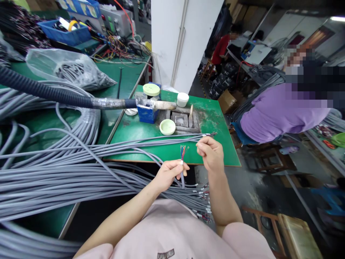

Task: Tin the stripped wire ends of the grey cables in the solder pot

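My left hand (172, 173) grips the end of a grey multi-core cable (183, 181) and holds it upright. Out of its top, above a white band, fan several thin red, blue and other coloured wires (183, 153) with bare tips. A little to the right, my right hand (211, 151) is closed in a pinch, apart from those wires; whatever its fingertips hold, if anything, is too small to see. Just behind it lie the stripped ends of other grey cables (167, 141) along the green table (226, 144).
Beyond the cables stand a soldering pot (181, 119), a shallow pale-green dish (167, 127), a white jar (182, 99) and a blue box (147, 113) under a ribbed hose (107, 103). Grey cable bundles (54, 183) fill the left. A person in purple (280, 111) sits at right.
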`<act>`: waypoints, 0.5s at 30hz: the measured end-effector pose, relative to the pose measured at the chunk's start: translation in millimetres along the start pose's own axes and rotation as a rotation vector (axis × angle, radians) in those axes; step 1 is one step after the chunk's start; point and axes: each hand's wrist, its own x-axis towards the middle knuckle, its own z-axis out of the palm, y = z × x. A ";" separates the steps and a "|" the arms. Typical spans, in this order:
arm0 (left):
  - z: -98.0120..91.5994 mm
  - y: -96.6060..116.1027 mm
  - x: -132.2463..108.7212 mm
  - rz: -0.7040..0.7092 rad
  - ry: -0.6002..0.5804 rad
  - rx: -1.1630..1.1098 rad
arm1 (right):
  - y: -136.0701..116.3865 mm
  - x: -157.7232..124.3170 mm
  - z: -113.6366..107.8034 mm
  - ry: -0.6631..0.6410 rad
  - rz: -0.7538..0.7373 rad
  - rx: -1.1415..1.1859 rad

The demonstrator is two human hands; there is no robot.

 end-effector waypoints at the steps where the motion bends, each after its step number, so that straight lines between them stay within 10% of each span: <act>1: 0.5 1.4 -0.1 -0.013 0.003 -0.027 | -2.2 0.6 -3.3 -0.032 -0.054 -0.055; 7: 1.6 6.4 0.2 -0.087 0.005 -0.133 | -10.4 -3.4 -12.5 -0.284 -0.428 -0.378; 15: 1.9 6.0 0.4 -0.111 0.019 -0.098 | -10.3 -3.3 -8.6 -0.342 -0.502 -0.470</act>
